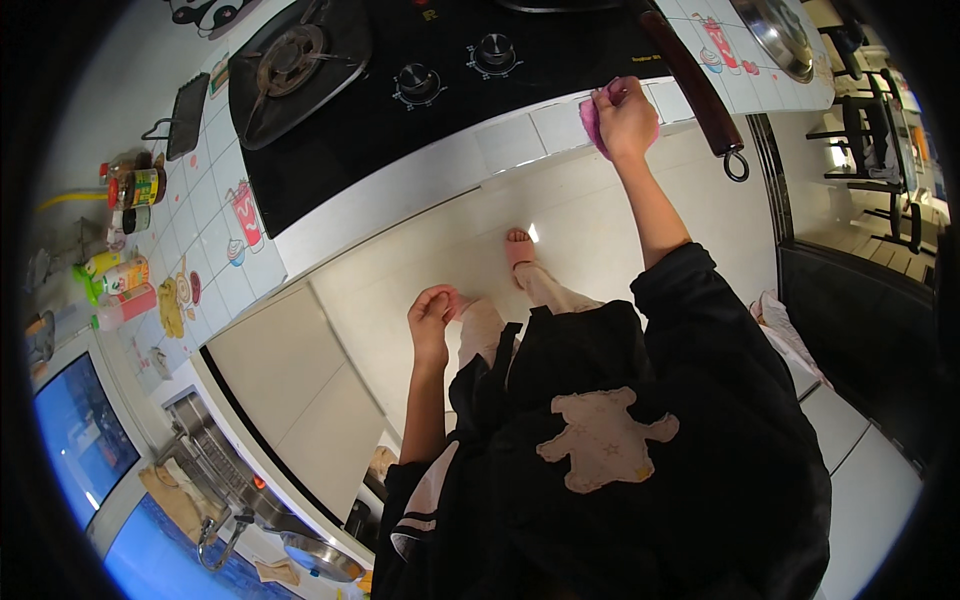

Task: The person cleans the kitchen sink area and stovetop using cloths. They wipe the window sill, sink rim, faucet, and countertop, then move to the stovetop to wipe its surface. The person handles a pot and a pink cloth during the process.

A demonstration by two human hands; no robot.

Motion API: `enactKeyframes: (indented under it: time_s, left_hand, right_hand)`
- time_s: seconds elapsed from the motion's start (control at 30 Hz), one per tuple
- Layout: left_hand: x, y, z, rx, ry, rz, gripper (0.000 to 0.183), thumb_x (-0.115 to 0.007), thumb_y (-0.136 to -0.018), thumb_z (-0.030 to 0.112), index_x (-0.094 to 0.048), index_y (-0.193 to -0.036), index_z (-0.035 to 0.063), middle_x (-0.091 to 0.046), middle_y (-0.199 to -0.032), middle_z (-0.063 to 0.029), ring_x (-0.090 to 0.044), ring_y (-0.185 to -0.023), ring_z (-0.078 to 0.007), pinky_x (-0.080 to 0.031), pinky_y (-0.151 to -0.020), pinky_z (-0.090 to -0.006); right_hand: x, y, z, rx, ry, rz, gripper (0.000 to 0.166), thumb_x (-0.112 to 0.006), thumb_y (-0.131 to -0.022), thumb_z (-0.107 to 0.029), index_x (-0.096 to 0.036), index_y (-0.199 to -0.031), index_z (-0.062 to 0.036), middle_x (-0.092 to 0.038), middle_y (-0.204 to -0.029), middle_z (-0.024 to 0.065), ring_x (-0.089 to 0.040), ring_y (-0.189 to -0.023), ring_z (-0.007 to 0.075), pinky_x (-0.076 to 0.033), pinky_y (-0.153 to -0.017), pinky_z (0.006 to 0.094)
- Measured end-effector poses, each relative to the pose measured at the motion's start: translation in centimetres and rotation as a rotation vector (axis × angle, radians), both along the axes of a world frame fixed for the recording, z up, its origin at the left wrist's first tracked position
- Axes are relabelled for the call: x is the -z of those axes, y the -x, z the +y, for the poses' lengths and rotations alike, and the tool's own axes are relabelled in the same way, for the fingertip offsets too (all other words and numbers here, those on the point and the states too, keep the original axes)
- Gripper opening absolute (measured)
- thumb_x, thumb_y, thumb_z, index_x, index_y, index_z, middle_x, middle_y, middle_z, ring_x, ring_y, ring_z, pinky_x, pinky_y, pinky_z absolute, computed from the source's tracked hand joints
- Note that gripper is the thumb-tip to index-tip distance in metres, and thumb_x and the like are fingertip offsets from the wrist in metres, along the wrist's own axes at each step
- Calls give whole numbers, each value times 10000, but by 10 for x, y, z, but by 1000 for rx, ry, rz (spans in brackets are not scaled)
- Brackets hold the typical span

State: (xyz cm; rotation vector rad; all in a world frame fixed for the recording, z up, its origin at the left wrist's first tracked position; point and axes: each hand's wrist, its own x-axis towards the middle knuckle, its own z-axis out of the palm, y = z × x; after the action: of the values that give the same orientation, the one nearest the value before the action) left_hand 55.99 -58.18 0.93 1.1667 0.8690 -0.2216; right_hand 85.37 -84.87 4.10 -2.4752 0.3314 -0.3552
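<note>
My right hand (631, 124) grips a bunched pink cloth (592, 124) at the white tiled front edge of the counter. The black glass gas cooktop (337, 142) lies just beyond it. Close to the right of this hand, the dark brown handle (694, 82) of a pan juts out over the counter edge. Lower down, my left hand (433, 324) hangs in front of my body, away from the counter. Its fingers are loosely curled together, and I see nothing held in them.
Two control knobs (418, 78) and a burner (291, 60) are on the cooktop. Several bottles and jars (139, 187) line the wall at left, near a yellowish cloth (171, 307). A steel sink (206, 427) lies lower left. A metal lid (776, 37) rests at upper right.
</note>
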Motion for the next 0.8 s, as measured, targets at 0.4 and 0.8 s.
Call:
enactKeyframes:
  time_s: [0.4,0.8]
  left_hand:
    - [2,-1,-2,11,31,13,142,-497,-920,104,-622,-970,60,-643,-902,-17,-579,-828,-96,-448,-776,-261]
    - [-3,-14,0,60,-14,17,138,-504,-922,119,-626,-968,74,-631,-953,-16,-559,-872,-99,-445,-788,-266]
  right_hand:
    - [-3,2,-2,64,33,81,208,-650,-772,-273,-710,-893,-114,-689,-786,79,-652,-740,258,-501,-669,365]
    - [2,-3,9,72,41,65,122,-608,-767,-233,-669,-736,-132,-657,-677,79,-628,-665,252,-474,-586,385]
